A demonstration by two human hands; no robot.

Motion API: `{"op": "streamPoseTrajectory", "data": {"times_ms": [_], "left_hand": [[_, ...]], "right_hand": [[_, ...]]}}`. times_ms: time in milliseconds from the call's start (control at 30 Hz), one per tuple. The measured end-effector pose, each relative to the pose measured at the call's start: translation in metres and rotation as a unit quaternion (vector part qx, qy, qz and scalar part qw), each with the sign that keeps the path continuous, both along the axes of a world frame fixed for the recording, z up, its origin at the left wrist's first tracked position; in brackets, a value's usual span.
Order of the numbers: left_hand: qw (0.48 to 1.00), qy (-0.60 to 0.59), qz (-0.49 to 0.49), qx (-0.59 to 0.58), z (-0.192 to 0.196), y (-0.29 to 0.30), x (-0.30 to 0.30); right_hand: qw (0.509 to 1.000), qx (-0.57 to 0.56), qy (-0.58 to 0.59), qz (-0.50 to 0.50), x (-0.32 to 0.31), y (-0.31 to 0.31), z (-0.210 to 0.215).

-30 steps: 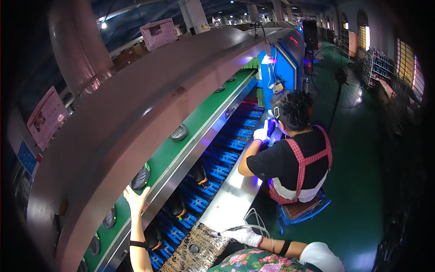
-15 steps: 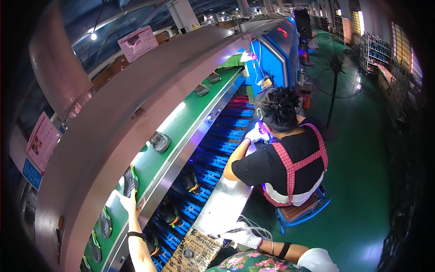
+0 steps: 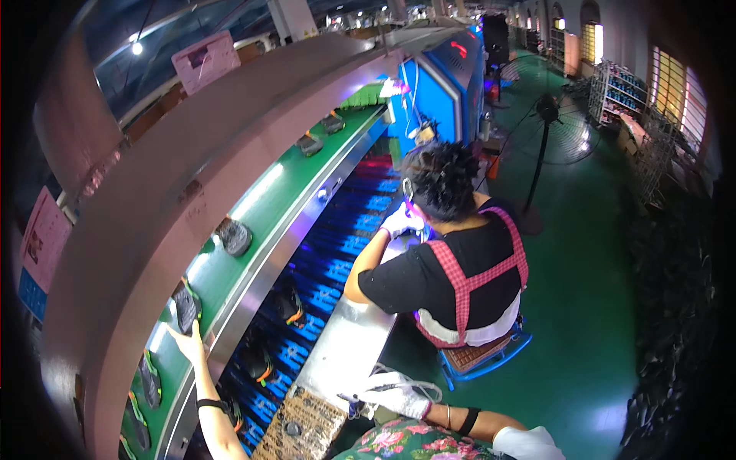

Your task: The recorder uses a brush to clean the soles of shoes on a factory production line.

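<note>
1. Nearest, the right hand (image 3: 399,396), gloved, is curled beside the metal tabletop (image 3: 345,337); I cannot tell whether its grip holds anything.
2. Beyond, the left hand (image 3: 188,343) spreads at the near end of a dark sole (image 3: 186,307) on the green belt (image 3: 295,180); whether its grip has closed is unclear. Even pressure on both edges should steady it.
3. Farther, another sole (image 3: 234,238) lies well apart.

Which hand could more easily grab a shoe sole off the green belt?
Probably the left hand: its spread fingers are close to a shoe sole on the green belt. The gloved right hand is farther away, beside the stained brown sheet.
</note>
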State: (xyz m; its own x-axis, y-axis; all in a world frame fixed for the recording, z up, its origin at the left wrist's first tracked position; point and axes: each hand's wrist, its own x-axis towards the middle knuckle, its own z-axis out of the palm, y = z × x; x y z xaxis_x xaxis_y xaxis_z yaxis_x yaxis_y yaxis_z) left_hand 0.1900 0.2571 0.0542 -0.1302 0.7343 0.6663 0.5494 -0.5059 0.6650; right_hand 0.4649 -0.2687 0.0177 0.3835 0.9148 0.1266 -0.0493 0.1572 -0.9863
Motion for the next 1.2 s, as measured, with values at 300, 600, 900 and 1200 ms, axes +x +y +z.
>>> {"op": "streamPoseTrajectory", "data": {"times_ms": [300,600,900,1200], "left_hand": [[0.983,-0.144,-0.057,-0.098,0.017,-0.034,0.054],[0.989,-0.101,0.017,-0.102,0.012,-0.021,0.036],[0.994,0.030,0.098,0.030,0.010,-0.027,0.015],[0.994,-0.020,0.105,0.021,0.013,-0.033,0.026]], "right_hand": [[1.000,0.001,0.004,0.017,0.020,0.012,-0.018],[1.000,0.018,0.023,-0.012,0.024,0.015,-0.007],[0.991,-0.068,0.109,0.035,0.022,0.027,-0.025],[0.990,-0.047,0.121,0.061,0.018,0.038,-0.008]]}}
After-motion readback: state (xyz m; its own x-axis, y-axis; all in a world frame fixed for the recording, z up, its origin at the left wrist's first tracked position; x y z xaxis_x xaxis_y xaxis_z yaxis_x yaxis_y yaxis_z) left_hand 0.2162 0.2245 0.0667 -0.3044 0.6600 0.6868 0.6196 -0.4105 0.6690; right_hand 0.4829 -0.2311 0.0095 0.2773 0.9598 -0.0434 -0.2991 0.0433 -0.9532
